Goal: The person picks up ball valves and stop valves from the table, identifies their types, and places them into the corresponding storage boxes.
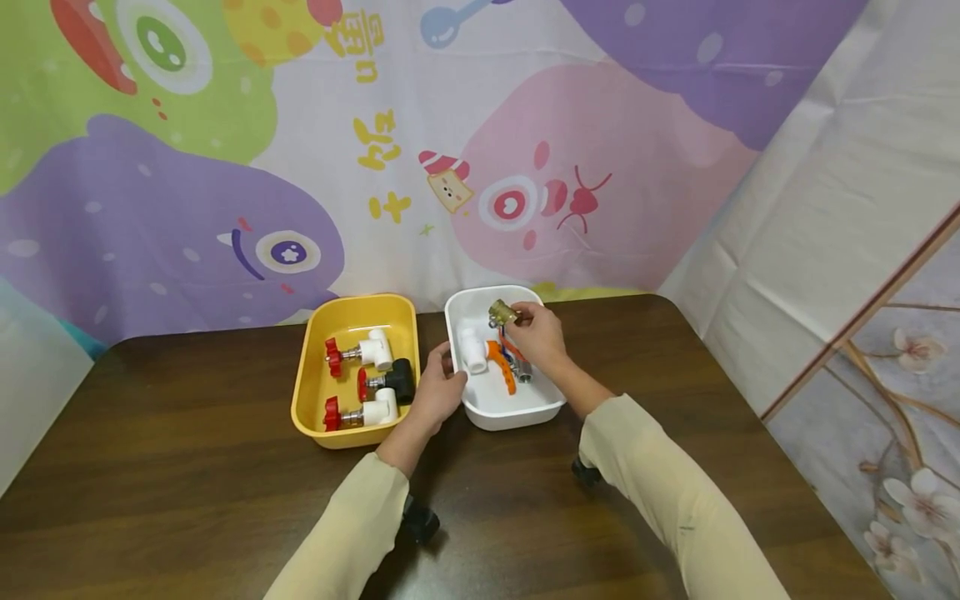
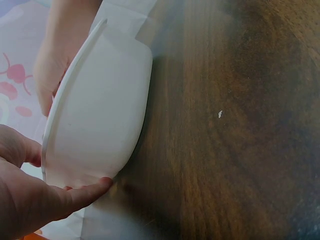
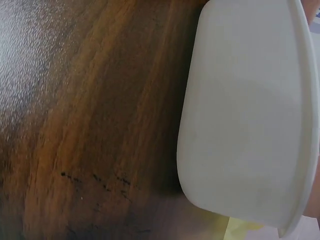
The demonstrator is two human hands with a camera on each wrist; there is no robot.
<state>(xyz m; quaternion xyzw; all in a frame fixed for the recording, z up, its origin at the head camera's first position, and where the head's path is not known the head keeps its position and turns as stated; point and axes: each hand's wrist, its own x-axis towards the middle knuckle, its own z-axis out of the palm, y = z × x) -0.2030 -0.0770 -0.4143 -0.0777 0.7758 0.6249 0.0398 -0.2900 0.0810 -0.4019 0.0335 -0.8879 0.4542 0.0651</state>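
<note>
In the head view my right hand (image 1: 538, 337) pinches a brass valve (image 1: 502, 312) above the far part of a white plastic tray (image 1: 512, 422). My left hand (image 1: 437, 390) grips the tray's left side. Seen from the left wrist, fingers and thumb of the left hand (image 2: 35, 190) lie about the near corner of the tray (image 2: 100, 100), at its rim and along its outer wall. Inside the tray lie a white plastic fitting (image 1: 473, 350), an orange handle (image 1: 501, 367) and a silvery metal fitting (image 1: 524, 372). The right wrist view shows mainly the tray's outer wall (image 3: 245, 110).
Left of the white tray stands a yellow tray (image 1: 303, 400) with several red-handled valves: two white ones (image 1: 382, 407) and a black one (image 1: 402, 379). Both trays stand on a dark wooden table (image 1: 187, 492), near a printed cloth (image 1: 360, 250) hanging behind it.
</note>
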